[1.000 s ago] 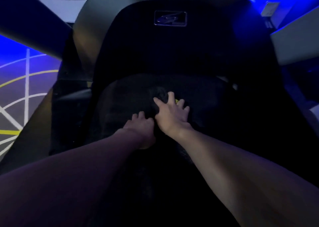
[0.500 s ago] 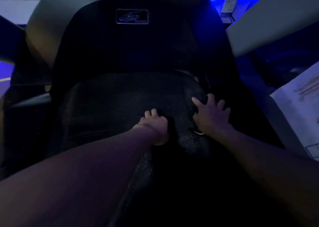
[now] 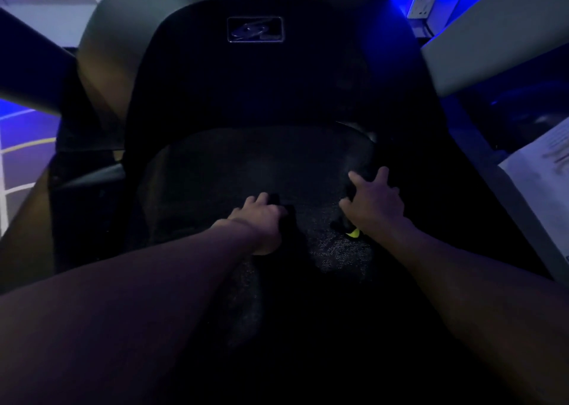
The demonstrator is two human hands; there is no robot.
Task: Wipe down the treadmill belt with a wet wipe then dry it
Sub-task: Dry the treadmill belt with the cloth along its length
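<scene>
Right hand [image 3: 374, 209] further right on treadmill belt [image 3: 246, 164], apart from left hand [image 3: 261, 223].

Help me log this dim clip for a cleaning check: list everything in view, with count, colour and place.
treadmill belt: one, black, textured, centre, under both hands
motor cover: one, black with a grey rim, beyond the belt
logo badge: one, silvery, top of the cover
dark cloth: one, black with a yellow-green tab, under the right hand
wall socket: one, white, top right
printed sheet: one, white, right edge
floor lines: several, white and yellow, left edge
left hand: one, rests on the belt; its fingers are too dim to read
right hand: one, fingers spread, pressing the cloth
</scene>
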